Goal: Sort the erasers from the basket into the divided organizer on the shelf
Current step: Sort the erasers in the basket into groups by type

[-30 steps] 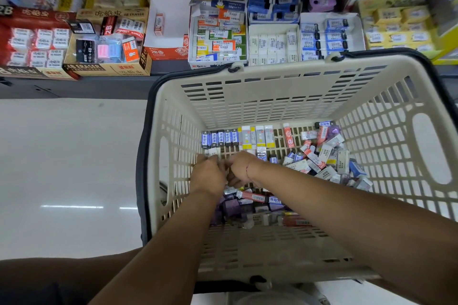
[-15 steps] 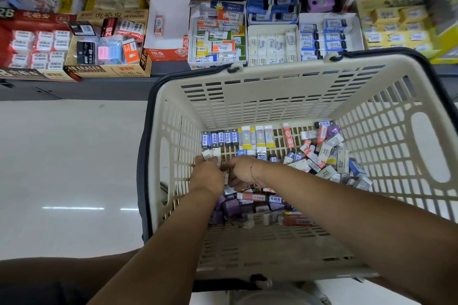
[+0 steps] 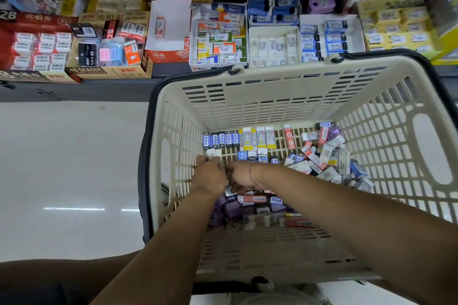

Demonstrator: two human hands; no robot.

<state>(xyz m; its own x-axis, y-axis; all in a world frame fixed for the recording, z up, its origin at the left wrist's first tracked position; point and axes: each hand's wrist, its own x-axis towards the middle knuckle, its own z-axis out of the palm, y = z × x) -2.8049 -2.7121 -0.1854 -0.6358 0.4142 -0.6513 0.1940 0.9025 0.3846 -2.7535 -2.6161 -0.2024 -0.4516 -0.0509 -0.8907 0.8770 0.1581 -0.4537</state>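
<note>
Across the top runs a dark shelf [image 3: 74, 91] with open display cartons side by side. A red carton [image 3: 37, 20] marked "2B" holds white wrapped erasers. A tan carton [image 3: 109, 72] reads "4B ERASER". A white-and-orange box [image 3: 171, 53], also marked "2B", holds a single eraser. Further right is a white divided tray [image 3: 272, 44] filled with white barcoded erasers.

Below the shelf, over a pale floor, sits a cream slotted plastic basket [image 3: 285, 96], where the unsorted erasers lie. Both forearms reach into it. The left hand [image 3: 209, 177] pinches two white labelled erasers [image 3: 213, 153] at its fingertips. The right hand [image 3: 240, 176], with a red thread at the wrist, touches the left; its fingers curl downward out of sight, so I cannot tell what they hold.

Along the far wall stand five blue-sleeved erasers [image 3: 221, 139], then four white-and-yellow erasers [image 3: 257, 137] and one red-and-white eraser [image 3: 288, 136]. A loose mixed heap [image 3: 327, 158] fills the right side, and purple erasers [image 3: 231, 209] lie under the forearms.
</note>
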